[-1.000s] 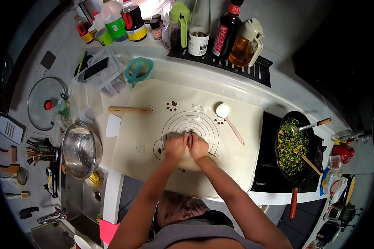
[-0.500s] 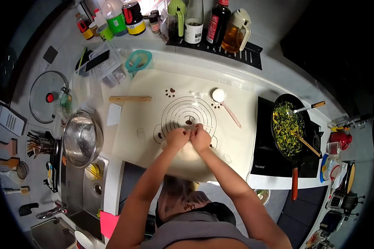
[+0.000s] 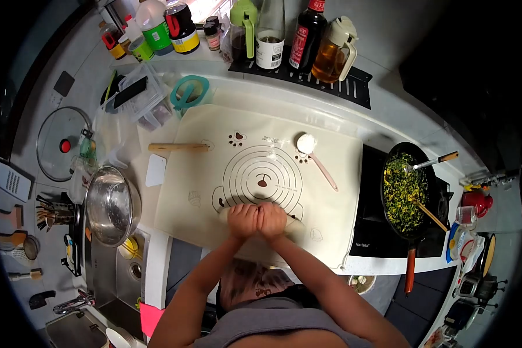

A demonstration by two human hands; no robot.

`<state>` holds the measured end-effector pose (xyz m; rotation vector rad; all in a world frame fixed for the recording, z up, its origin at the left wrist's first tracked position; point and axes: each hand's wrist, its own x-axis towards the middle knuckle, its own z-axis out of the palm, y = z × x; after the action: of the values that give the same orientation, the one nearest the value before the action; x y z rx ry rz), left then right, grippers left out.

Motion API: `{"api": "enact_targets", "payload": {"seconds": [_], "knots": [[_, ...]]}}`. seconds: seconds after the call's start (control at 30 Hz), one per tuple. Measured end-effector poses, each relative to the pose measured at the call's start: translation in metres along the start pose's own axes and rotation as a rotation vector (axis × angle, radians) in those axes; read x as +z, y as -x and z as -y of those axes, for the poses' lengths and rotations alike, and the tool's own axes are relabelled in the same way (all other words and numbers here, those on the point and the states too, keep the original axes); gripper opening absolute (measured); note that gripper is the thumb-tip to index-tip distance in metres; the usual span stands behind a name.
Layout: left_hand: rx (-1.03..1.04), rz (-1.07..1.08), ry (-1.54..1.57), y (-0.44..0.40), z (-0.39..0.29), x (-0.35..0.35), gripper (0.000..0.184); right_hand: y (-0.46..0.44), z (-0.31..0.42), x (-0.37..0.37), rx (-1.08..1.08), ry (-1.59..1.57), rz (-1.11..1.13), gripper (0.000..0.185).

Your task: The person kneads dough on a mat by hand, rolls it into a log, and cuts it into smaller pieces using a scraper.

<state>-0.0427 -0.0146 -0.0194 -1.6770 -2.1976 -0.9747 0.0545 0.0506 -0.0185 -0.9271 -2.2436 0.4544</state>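
Note:
A pale roll of dough (image 3: 294, 229) lies across the near part of a cream kneading mat (image 3: 203, 127) printed with rings. My left hand (image 3: 243, 221) and my right hand (image 3: 271, 220) press down side by side on its middle, fingers curled over it and touching each other. The dough's two ends show past the hands; its middle is hidden beneath them. Beyond the hands, on the mat, are a wooden rolling pin (image 3: 180, 147) at the left and a pink-handled scoop (image 3: 325, 174) with white powder at the right.
A white scraper (image 3: 156, 170) and a steel bowl (image 3: 113, 206) are to the left, by the sink (image 3: 107, 267). On the right, a pan (image 3: 407, 191) of chopped greens and yellow bits stands on the black cooktop (image 3: 370, 223). Bottles (image 3: 300, 40) line the back ledge.
Both hands have come back toward my body and now rest on the dough with fingers folded over it. The dough looks longer and more roll-shaped. The view has shifted slightly.

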Motion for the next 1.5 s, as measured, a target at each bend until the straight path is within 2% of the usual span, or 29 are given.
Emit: {"api": "enact_targets", "payload": {"seconds": [0.07, 0.13, 0.17, 0.27, 0.3, 0.4, 0.47, 0.5, 0.6, 0.63, 0.73, 0.83, 0.9, 0.97, 1.07, 1.17, 1.27, 1.3, 1.4, 1.5], "knots": [[-0.057, 0.141, -0.067, -0.01, 0.008, 0.006, 0.014, -0.014, -0.008, 0.009, 0.055, 0.022, 0.031, 0.013], [-0.114, 0.156, -0.047, -0.017, 0.015, 0.02, 0.018, -0.021, -0.017, 0.023, 0.117, 0.039, 0.029, 0.013], [-0.137, 0.162, -0.036, -0.021, 0.018, 0.027, 0.021, -0.025, -0.022, 0.03, 0.157, 0.071, 0.047, 0.02], [-0.299, 0.385, -0.128, -0.037, 0.014, 0.026, 0.027, -0.041, -0.019, 0.029, 0.344, 0.153, 0.208, 0.025], [-0.41, 0.54, -0.101, -0.046, 0.011, 0.021, 0.033, -0.043, -0.019, 0.03, 0.341, 0.153, 0.233, 0.029], [-0.492, 0.691, -0.025, -0.049, 0.031, 0.036, 0.038, -0.04, -0.018, 0.037, 0.381, 0.196, 0.33, 0.023], [-0.671, 0.783, 0.225, -0.057, 0.038, 0.024, 0.041, -0.026, -0.007, 0.028, 0.214, 0.216, 0.212, 0.02], [-0.636, 0.77, 0.142, -0.048, 0.048, 0.032, 0.04, -0.017, 0.001, 0.02, 0.132, 0.226, 0.161, 0.02], [-0.272, 0.534, -0.086, -0.025, 0.018, -0.023, 0.038, -0.009, 0.03, -0.023, 0.018, 0.171, 0.123, 0.02], [-0.297, 0.592, -0.085, -0.01, 0.019, -0.024, 0.036, -0.006, 0.036, -0.026, 0.021, 0.135, 0.069, 0.016], [-0.25, 0.332, -0.076, 0.029, 0.01, -0.032, 0.024, 0.019, 0.06, -0.014, 0.043, 0.111, 0.031, 0.016], [-0.141, -0.09, 0.003, 0.061, 0.018, -0.017, 0.022, 0.06, 0.045, 0.009, -0.064, 0.094, 0.151, 0.018], [-0.071, -0.119, 0.028, 0.057, 0.017, -0.026, 0.021, 0.062, 0.035, 0.019, -0.152, 0.046, 0.137, 0.018], [-0.044, -0.116, 0.033, 0.05, 0.027, -0.02, 0.02, 0.057, 0.024, 0.027, -0.273, -0.079, 0.02, 0.019], [-0.071, 0.003, 0.066, 0.02, 0.038, -0.021, 0.022, 0.017, 0.034, 0.021, -0.185, -0.006, -0.05, 0.024], [-0.051, 0.04, 0.117, 0.002, 0.051, -0.011, 0.023, -0.005, 0.033, 0.023, -0.113, -0.035, -0.019, 0.017], [-0.164, 0.184, 0.028, -0.012, 0.057, -0.002, 0.028, -0.018, 0.028, 0.037, -0.011, 0.107, -0.027, 0.012], [-0.182, 0.236, 0.024, -0.02, 0.057, -0.002, 0.033, -0.027, 0.031, 0.036, -0.032, 0.079, -0.128, 0.014], [-0.372, 0.583, -0.17, -0.04, 0.055, 0.009, 0.032, -0.042, 0.017, 0.04, 0.274, 0.113, 0.291, 0.018], [-0.073, 0.137, -0.355, -0.05, 0.038, 0.018, 0.026, -0.032, -0.053, 0.083, 0.636, -0.738, 0.318, 0.022]]}}
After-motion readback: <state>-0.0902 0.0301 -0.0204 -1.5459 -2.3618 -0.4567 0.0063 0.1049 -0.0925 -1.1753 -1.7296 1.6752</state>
